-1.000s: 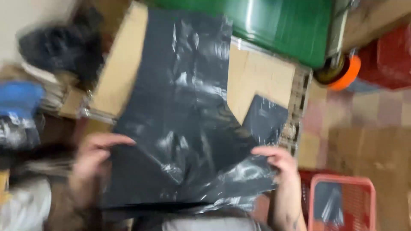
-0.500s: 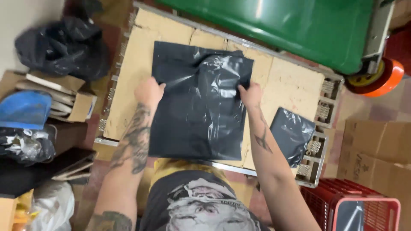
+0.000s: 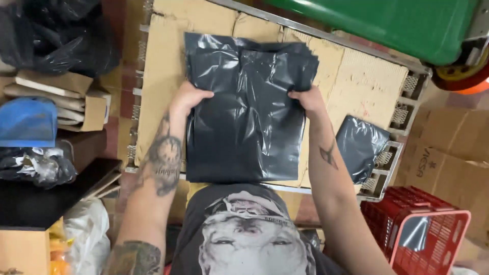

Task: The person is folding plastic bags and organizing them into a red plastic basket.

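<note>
Black plastic bag (image 3: 244, 117) lies flat on the cardboard counter (image 3: 356, 81), left hand (image 3: 189, 97) and right hand (image 3: 305, 99) gripping its side edges. Step in hand, by appearance: flattening and squaring; the next move calls for even pressure on both edges.

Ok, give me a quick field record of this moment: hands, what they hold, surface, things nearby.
left hand: gripping left edge of the black plastic bag
right hand: gripping the bag's right edge
bag: lying flat, wrinkled
surface: cardboard sheet on a metal-framed table
right of bag: smaller folded black bag
far edge: green bin
lower right: red crate
left: blue object
</note>
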